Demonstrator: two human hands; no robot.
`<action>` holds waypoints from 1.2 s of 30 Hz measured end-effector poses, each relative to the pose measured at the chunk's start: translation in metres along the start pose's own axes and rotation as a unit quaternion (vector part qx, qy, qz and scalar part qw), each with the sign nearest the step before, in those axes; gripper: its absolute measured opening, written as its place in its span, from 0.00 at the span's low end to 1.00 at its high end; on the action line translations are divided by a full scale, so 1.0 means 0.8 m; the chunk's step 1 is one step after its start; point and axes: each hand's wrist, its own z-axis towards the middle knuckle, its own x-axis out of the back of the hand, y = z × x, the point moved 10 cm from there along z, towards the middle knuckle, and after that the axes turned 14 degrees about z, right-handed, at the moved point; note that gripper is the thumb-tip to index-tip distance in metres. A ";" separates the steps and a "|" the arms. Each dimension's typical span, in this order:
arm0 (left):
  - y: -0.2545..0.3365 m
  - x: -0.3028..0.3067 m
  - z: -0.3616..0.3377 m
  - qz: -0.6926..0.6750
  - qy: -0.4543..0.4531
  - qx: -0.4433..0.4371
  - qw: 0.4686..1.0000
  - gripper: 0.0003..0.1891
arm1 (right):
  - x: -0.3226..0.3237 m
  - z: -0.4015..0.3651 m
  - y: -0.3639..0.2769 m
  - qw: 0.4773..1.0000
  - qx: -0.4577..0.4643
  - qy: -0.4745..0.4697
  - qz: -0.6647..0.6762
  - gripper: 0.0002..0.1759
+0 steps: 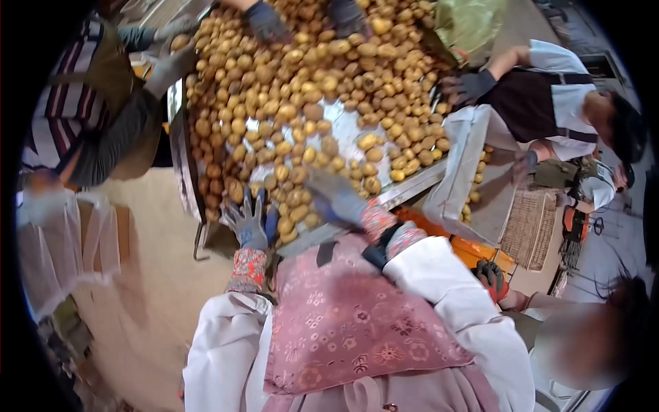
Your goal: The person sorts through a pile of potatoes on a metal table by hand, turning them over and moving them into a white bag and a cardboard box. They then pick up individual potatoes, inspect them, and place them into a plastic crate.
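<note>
A heap of potatoes point(288, 110) covers a metal sorting table point(347, 130), whose pale surface shows through in patches. My left hand point(248, 223), in a grey-blue glove, lies at the near left edge with its fingers spread against the potatoes. To its right, my right hand point(336, 196), also gloved, reaches over the near potatoes; it is slightly blurred, its fingers look stretched out, and I see nothing held in it. Several potatoes sit between the two hands. A pink flowered apron point(357, 309) covers my front.
Across the table are a co-worker's gloved hands point(268, 24). Another person point(103, 89) stands left, gloves near the heap. At right, a person in a dark apron point(542, 103) is beside a white bin point(473, 172) containing potatoes. An orange crate point(425, 223) sits below the table edge.
</note>
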 end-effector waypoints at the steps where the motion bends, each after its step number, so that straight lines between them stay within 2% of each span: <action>1: -0.010 -0.005 -0.022 0.005 -0.014 0.002 1.000 0.30 | 0.028 0.002 0.013 0.994 -0.103 -0.044 0.006 0.28; 2: -0.015 -0.010 -0.036 0.031 -0.018 -0.008 0.999 0.30 | 0.067 -0.012 -0.009 0.988 -0.075 0.041 -0.132 0.28; 4: -0.016 -0.012 -0.034 0.056 -0.017 -0.010 0.998 0.30 | 0.066 -0.059 0.010 0.980 -0.132 -0.023 -0.147 0.27; 6: -0.011 0.035 -0.035 -0.062 0.061 0.020 0.996 0.25 | 0.036 -0.076 0.001 0.966 -0.182 -0.121 -0.138 0.27; 7: 0.004 0.073 -0.004 -0.041 0.119 0.000 0.992 0.23 | 0.024 -0.069 0.001 0.966 -0.184 -0.127 -0.132 0.27; 8: 0.012 0.082 0.033 -0.064 0.133 -0.033 0.988 0.22 | -0.013 -0.056 -0.003 0.961 -0.198 -0.192 0.013 0.28; 9: 0.019 0.084 0.074 -0.084 0.119 -0.035 0.989 0.23 | -0.049 -0.045 -0.014 0.932 -0.208 -0.252 0.156 0.29; 10: 0.020 0.066 0.113 -0.107 0.092 -0.027 0.990 0.26 | -0.064 -0.018 -0.037 0.967 -0.073 -0.239 0.049 0.27; 11: 0.020 0.054 0.153 -0.110 0.095 -0.015 0.989 0.28 | -0.068 0.003 -0.054 0.958 -0.110 -0.249 0.085 0.25; 12: 0.010 0.015 0.183 -0.002 0.050 0.015 0.999 0.29 | -0.060 0.025 -0.065 0.974 -0.036 -0.210 0.075 0.23; 14: -0.007 0.008 0.190 -0.042 -0.059 0.065 0.995 0.32 | -0.027 0.062 -0.050 0.962 -0.037 -0.128 0.236 0.22; 15: -0.009 -0.013 0.168 -0.056 -0.129 0.051 0.989 0.34 | 0.017 0.059 -0.034 0.968 -0.058 -0.039 0.239 0.22; 16: -0.012 -0.015 0.141 0.016 -0.077 0.009 0.997 0.34 | 0.072 0.045 -0.018 0.966 -0.079 0.050 0.241 0.21; 17: -0.021 -0.026 0.118 -0.041 -0.058 -0.009 0.997 0.32 | 0.096 0.030 -0.007 0.974 -0.139 0.046 0.172 0.22; 18: -0.025 -0.030 0.100 -0.098 -0.042 -0.027 0.994 0.30 | 0.101 0.006 0.001 0.973 -0.143 0.047 0.174 0.22; 19: -0.022 -0.023 0.089 -0.098 -0.048 -0.029 0.994 0.30 | 0.081 -0.023 0.007 0.989 -0.142 -0.043 0.019 0.25; 20: -0.016 -0.004 0.083 -0.079 -0.039 -0.043 0.995 0.26 | 0.052 -0.050 0.018 0.972 -0.135 -0.134 -0.136 0.27; 21: -0.007 0.017 0.084 -0.060 -0.030 -0.056 0.996 0.23 | 0.019 -0.075 0.035 0.967 -0.177 -0.182 -0.018 0.29; 22: 0.009 0.056 0.107 -0.099 0.026 -0.038 0.994 0.19 | 0.022 -0.067 0.025 0.966 -0.181 -0.185 -0.014 0.29; 24: 0.063 0.111 0.158 -0.126 0.099 -0.110 0.981 0.18 | 0.017 -0.038 -0.002 0.925 -0.282 -0.188 0.171 0.29; 26: 0.124 0.089 0.223 -0.248 0.030 -0.173 0.953 0.22 | 0.006 -0.022 0.028 0.932 -0.277 -0.158 0.169 0.28; 28: 0.177 0.037 0.274 -0.170 -0.005 -0.211 0.963 0.26 | 0.028 -0.006 0.053 0.875 -0.290 -0.091 0.377 0.27; 29: 0.187 0.027 0.293 -0.174 -0.001 -0.215 0.961 0.26 | 0.082 -0.008 0.047 0.916 -0.262 0.013 0.305 0.24; 30: 0.201 0.016 0.304 -0.121 -0.013 -0.251 0.960 0.27 | 0.097 -0.029 0.061 0.916 -0.265 0.018 0.302 0.24; 31: 0.212 0.003 0.306 -0.068 -0.025 -0.286 0.956 0.28 | 0.123 -0.046 0.056 0.984 -0.158 0.008 0.080 0.23; 32: 0.207 0.002 0.309 -0.112 -0.033 -0.269 0.956 0.29 | 0.132 -0.061 0.036 0.989 -0.042 -0.006 -0.143 0.21; 34: 0.192 0.015 0.283 -0.088 0.000 -0.246 0.965 0.30 | 0.132 -0.085 0.042 0.986 -0.092 -0.012 -0.139 0.21; 35: 0.186 0.003 0.267 -0.008 -0.010 -0.252 0.968 0.33 | 0.131 -0.094 0.050 0.981 -0.133 -0.020 -0.139 0.22; 36: 0.182 0.009 0.249 -0.006 -0.013 -0.253 0.967 0.33 | 0.127 -0.090 0.047 0.982 -0.134 -0.021 -0.135 0.22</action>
